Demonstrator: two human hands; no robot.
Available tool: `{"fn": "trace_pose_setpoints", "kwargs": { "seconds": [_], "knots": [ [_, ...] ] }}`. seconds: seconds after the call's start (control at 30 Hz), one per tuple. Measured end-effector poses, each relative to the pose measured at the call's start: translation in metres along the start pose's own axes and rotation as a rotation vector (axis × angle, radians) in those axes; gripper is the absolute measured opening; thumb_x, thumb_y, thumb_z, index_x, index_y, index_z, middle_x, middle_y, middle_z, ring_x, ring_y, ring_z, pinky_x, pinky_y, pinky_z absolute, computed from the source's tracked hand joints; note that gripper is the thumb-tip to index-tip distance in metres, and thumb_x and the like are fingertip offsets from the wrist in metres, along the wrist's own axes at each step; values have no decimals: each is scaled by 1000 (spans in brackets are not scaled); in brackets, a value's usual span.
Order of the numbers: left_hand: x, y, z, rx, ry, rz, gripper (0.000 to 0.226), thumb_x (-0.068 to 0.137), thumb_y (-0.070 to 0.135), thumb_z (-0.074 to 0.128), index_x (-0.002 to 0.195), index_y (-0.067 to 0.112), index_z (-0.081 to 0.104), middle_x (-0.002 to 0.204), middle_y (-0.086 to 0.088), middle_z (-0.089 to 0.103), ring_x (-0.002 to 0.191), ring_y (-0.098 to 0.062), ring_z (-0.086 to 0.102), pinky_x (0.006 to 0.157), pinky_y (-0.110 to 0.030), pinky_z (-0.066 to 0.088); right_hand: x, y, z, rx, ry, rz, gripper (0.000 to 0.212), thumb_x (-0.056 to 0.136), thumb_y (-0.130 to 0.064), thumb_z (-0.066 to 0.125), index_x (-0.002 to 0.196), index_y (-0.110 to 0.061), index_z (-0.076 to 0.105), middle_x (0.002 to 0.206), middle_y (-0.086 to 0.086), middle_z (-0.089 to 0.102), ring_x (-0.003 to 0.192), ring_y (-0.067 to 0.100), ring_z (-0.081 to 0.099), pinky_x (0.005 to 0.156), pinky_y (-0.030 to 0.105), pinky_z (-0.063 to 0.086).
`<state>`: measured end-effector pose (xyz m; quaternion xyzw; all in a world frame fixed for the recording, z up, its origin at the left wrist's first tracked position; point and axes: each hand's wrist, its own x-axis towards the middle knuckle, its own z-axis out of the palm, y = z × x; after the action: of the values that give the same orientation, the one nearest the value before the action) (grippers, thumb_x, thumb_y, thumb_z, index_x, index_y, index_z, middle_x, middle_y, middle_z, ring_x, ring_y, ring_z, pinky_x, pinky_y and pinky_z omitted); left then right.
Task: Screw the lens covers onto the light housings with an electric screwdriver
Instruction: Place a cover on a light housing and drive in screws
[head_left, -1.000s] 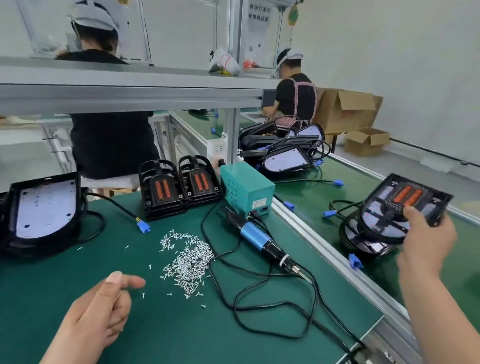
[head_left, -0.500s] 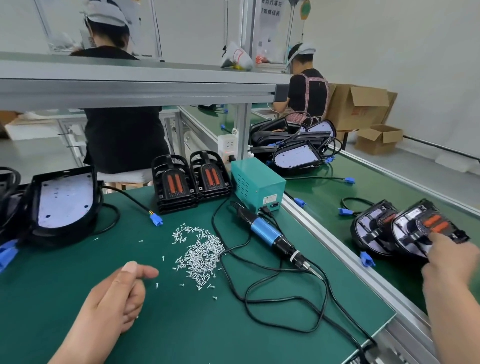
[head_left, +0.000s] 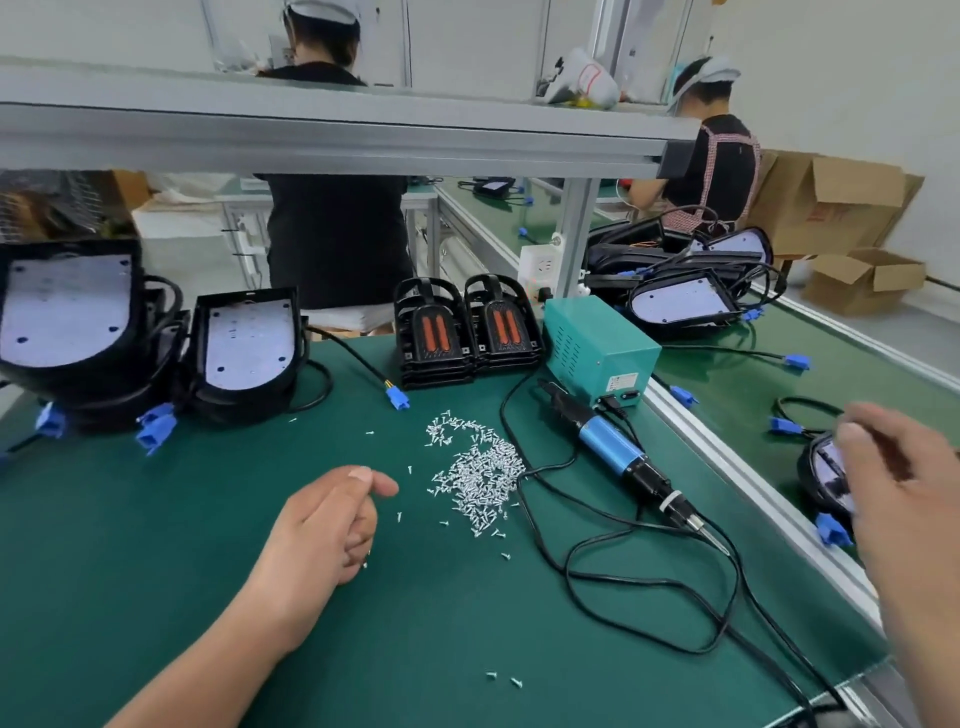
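My left hand (head_left: 332, 525) rests on the green mat with fingers curled against the thumb; a small screw tip shows under the fingers. A pile of loose screws (head_left: 483, 473) lies just right of it. The blue electric screwdriver (head_left: 618, 457) lies on the mat beyond the pile, untouched. Two stacks of black lens covers (head_left: 434, 338) with orange strips stand at the back. Open light housings (head_left: 244, 353) sit at the left. My right hand (head_left: 893, 493), blurred, hovers with relaxed fingers over a housing (head_left: 826, 478) on the conveyor and holds nothing.
A teal power box (head_left: 597, 343) stands behind the screwdriver, its black cables (head_left: 649, 587) looping over the mat. An aluminium rail (head_left: 727, 462) separates the mat from the conveyor. More housings (head_left: 680, 301) lie further along the belt. Two people work beyond the shelf frame.
My right hand lowered the light unit with the orange-strip cover onto the conveyor and let go of it. The view swung left. My left hand stayed put.
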<state>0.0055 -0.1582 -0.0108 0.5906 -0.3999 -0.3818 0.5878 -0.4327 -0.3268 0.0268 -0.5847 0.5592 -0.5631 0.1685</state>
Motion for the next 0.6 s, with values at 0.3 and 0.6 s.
{"fn": "trace_pose_setpoints", "kwargs": {
  "seconds": [0.3,0.6],
  "knots": [
    [0,2,0,14,27,-52,23,87,38,53,88,25,72,68,-1,33,54,-16,25,46,-23,24,-108,-67,80,78,-963,-500,21,97,-43,75,116,-34,76,104,-12,70,86,15,70,72,22,53],
    [-2,5,3,61,23,-60,20,87,37,56,86,27,73,63,5,39,52,-13,31,44,-20,30,-134,-77,104,39,-1289,-791,35,97,-54,75,126,-35,73,104,-12,61,97,4,61,82,32,55]
  ]
}}
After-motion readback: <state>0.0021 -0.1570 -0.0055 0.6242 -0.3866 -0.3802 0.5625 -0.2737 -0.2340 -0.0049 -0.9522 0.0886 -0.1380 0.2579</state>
